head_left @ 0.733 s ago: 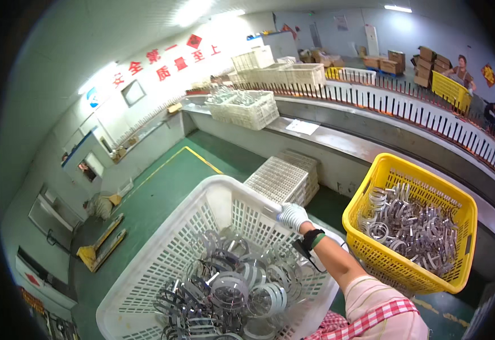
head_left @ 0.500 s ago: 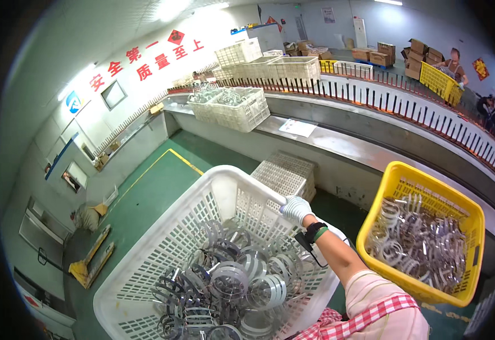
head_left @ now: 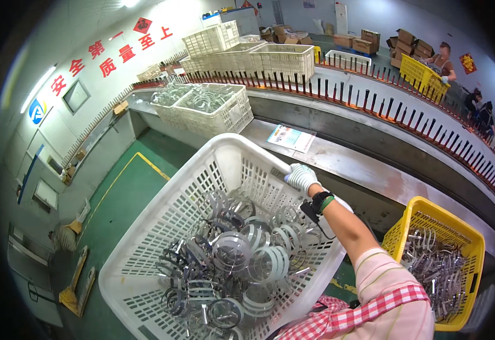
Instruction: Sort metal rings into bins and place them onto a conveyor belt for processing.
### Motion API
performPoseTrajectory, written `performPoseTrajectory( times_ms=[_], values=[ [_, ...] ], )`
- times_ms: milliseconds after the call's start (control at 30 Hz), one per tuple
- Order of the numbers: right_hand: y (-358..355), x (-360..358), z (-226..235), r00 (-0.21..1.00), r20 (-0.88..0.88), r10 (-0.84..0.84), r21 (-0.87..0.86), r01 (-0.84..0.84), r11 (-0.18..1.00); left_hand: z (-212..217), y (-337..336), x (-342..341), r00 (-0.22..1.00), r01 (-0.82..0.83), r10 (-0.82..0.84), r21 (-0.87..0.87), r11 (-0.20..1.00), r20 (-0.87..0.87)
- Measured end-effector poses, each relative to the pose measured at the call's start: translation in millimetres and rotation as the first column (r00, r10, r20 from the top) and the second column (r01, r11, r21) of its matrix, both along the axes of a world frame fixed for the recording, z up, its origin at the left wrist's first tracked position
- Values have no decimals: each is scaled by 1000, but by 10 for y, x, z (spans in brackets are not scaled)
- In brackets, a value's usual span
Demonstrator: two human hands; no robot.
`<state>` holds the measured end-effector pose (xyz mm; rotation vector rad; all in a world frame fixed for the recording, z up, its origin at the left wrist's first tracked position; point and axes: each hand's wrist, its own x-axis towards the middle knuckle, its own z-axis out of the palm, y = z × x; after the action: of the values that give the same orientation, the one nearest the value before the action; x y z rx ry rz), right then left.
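Note:
My right hand [head_left: 302, 178], in a striped knit glove, is closed over the far right rim of a large white plastic basket [head_left: 140, 249]. A heap of round metal hose clamps [head_left: 233, 252], with bands and screws, fills the basket's lower part. The basket is tilted and held in front of my body, its far corner close to the metal bench. A black band and a green band circle my right wrist. My left hand is out of view. To the right of my arm stands a yellow basket [head_left: 476, 277] holding more metal clamps [head_left: 437, 272].
Along the metal bench [head_left: 361, 175] lies a printed sheet [head_left: 291, 138] beside white crates [head_left: 216, 110] of clamps. Behind runs a conveyor with upright black pins [head_left: 366, 102]. A co-worker [head_left: 445, 62] holds a yellow basket [head_left: 420, 76] at the far right. A yellow pallet truck [head_left: 77, 289] stands left.
My view has shifted right. The white basket, with my right hand still on its rim, is nearer the bench, covering the crate below it. The yellow basket sits lower in view.

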<state>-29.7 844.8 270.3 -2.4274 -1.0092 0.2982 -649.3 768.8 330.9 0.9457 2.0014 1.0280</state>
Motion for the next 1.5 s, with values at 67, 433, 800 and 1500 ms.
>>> performPoseTrajectory(
  times_ms=[67,433,800,1500],
  values=[
    [202,238,-22,998,54,-15,-8,15,1000,38,312,333,998,-54,55,-33,998,44],
    [1399,1997,-603,999,-33,-17,-133,13,991,-1126,1870,1348,965,167,-135,-131,977,227],
    [2091,2660,-1023,963,-233,137,-252,-196,948,-2122,2304,1257,940,-68,9,-159,985,-342],
    [-2600,848,-456,871,-216,-442,178,480,859,-2195,2481,5510,319,948,-918,-79,310,234]
  ],
)
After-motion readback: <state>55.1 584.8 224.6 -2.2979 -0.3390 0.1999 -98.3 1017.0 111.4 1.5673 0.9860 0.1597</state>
